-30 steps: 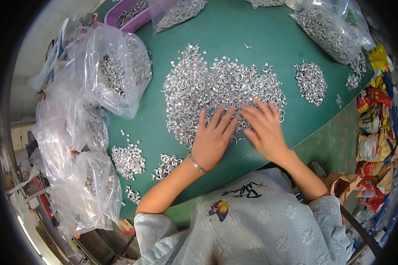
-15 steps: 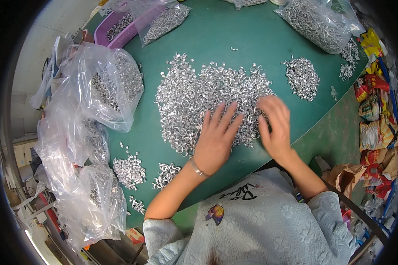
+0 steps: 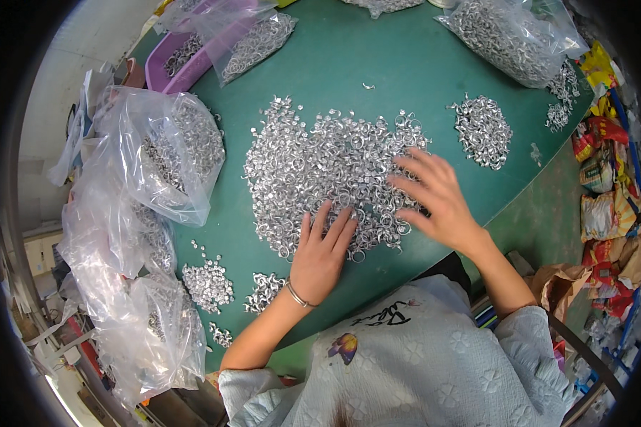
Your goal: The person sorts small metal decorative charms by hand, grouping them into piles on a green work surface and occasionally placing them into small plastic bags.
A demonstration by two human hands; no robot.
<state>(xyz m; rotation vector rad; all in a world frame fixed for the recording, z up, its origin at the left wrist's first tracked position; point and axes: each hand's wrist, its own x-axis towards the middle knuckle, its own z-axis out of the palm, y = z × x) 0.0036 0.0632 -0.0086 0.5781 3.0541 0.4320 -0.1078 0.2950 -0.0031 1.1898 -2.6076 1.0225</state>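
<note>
Silvery rings (image 3: 313,164) lie in 1 broad heap at the middle of the green table (image 3: 327,50). Over the last 0.5 s the left hand (image 3: 319,263) has drawn back to the heap's near edge, while the right hand (image 3: 441,205) has reached in over its right side, so more of the middle lies uncovered for handling. Each grip looks released, fingers spread (no ring seems pinched, though the fingertips' undersides are hidden).
</note>
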